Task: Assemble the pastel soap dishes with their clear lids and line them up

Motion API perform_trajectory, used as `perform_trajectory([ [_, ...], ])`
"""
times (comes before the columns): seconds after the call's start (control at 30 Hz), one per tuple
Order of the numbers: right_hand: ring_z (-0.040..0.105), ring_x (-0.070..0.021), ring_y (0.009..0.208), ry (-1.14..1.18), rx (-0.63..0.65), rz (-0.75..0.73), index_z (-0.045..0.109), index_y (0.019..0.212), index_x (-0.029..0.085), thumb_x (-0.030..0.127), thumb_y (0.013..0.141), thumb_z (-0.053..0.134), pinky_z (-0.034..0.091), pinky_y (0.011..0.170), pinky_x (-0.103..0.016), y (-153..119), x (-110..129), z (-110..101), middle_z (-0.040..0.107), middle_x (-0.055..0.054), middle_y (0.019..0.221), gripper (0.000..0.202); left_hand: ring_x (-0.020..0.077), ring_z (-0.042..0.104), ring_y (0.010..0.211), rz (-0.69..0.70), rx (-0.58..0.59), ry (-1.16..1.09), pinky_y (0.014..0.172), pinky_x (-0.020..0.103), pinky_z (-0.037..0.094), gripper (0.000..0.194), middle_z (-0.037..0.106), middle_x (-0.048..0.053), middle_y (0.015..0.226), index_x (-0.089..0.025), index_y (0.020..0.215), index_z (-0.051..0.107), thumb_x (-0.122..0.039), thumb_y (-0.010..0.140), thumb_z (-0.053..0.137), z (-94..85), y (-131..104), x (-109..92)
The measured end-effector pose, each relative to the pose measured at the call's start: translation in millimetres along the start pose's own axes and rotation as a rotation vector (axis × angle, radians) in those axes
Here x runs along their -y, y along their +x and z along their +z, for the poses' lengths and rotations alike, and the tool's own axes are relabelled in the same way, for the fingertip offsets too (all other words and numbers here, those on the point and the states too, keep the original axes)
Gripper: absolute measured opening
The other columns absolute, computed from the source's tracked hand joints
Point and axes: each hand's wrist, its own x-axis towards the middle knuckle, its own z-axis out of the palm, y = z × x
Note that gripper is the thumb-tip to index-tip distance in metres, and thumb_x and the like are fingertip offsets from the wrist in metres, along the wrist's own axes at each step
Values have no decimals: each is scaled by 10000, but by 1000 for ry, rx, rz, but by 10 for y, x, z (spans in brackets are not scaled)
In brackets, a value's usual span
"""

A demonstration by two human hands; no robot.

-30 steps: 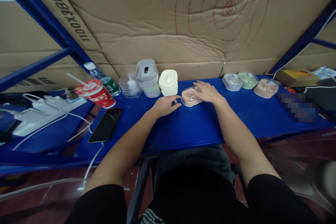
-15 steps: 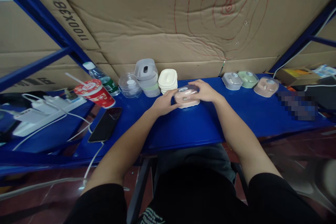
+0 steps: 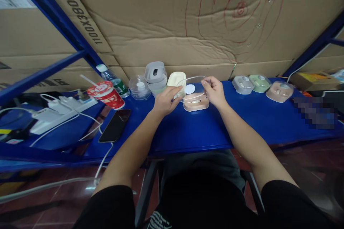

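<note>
A clear plastic lid with a round white sticker is raised and tilted above a pink plastic box, which rests on the blue table. Fingers of my left hand pinch the lid's left edge. At its upper right edge, my right hand grips it between thumb and fingers. Just behind stands a stack of cream box parts, partly hidden by my left hand and the lid. Left of that are stacked grey parts and a stack of clear lids.
Lidded grey, green and pink boxes stand at the right. On the left are a red cup with a straw, a water bottle, a phone and a power strip. Cardboard backs the table.
The clear lid has come off the pink box and is now lifted and tilted above it, between both hands. The whole view has shifted slightly.
</note>
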Motion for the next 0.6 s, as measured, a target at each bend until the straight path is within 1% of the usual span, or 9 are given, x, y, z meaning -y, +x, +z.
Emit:
perform_trajectory([
  [0.1, 503, -152, 463, 115, -35, 49, 618, 888, 273, 832, 822, 702, 431, 466, -304, 49, -8, -20, 547, 48, 578, 569, 159, 708, 802, 186, 41, 2, 790, 317, 588, 523, 713, 144, 1351, -227, 1316, 707, -638, 1024, 565, -46, 37, 11],
  [0.13, 491, -151, 446, 134, -30, 73, 618, 897, 276, 831, 813, 714, 412, 440, -299, 63, -6, -34, 540, 50, 567, 570, 176, 723, 851, 207, 53, 1, 808, 332, 596, 514, 690, 147, 1397, -240, 1269, 722, -660, 1001, 598, -54, 48, 12],
  [0.2, 473, -142, 420, 159, 7, 101, 634, 965, 283, 837, 804, 721, 399, 411, -296, 82, -3, -61, 561, 52, 576, 584, 191, 728, 884, 190, 50, 0, 808, 348, 601, 495, 677, 141, 1413, -248, 1158, 738, -694, 972, 629, -53, 58, 29],
  [0.27, 473, -131, 409, 180, 51, 92, 640, 1107, 298, 855, 804, 704, 429, 416, -305, 92, -10, -80, 621, 48, 643, 637, 198, 720, 895, 93, -27, 13, 808, 362, 600, 512, 672, 140, 1390, -231, 1024, 725, -729, 952, 634, -48, 56, 87],
  [0.37, 520, -131, 444, 143, 67, 46, 590, 1293, 315, 855, 807, 698, 483, 455, -314, 105, -62, -105, 681, 40, 757, 734, 216, 697, 971, -160, -281, 57, 831, 372, 588, 526, 636, 145, 1354, -204, 929, 669, -730, 915, 689, -106, 55, 274],
  [0.43, 567, -143, 507, 34, 64, 25, 595, 1303, 302, 816, 805, 734, 504, 496, -312, 117, -121, -130, 688, 32, 789, 729, 202, 668, 980, -305, -472, 83, 821, 355, 570, 460, 613, 132, 1298, -195, 950, 639, -648, 934, 718, -213, 67, 449],
  [0.5, 605, -155, 574, -85, 68, 15, 624, 1270, 281, 771, 808, 760, 521, 546, -314, 129, -185, -160, 695, 22, 809, 687, 194, 627, 973, -381, -619, 130, 868, 359, 542, 363, 608, 92, 1120, -187, 960, 607, -535, 970, 710, -351, 86, 626],
  [0.57, 626, -166, 614, -155, 74, 17, 642, 1256, 265, 740, 824, 754, 532, 588, -326, 137, -237, -183, 710, 10, 832, 651, 180, 595, 939, -519, -693, 171, 899, 355, 514, 250, 577, 40, 1017, -200, 968, 561, -413, 988, 690, -473, 103, 767],
  [0.6, 631, -171, 618, -168, 78, 23, 642, 1268, 260, 727, 831, 749, 536, 600, -334, 140, -257, -190, 715, 6, 839, 649, 175, 585, 924, -593, -700, 181, 911, 348, 504, 221, 557, 17, 973, -212, 951, 532, -369, 984, 684, -517, 107, 817],
])
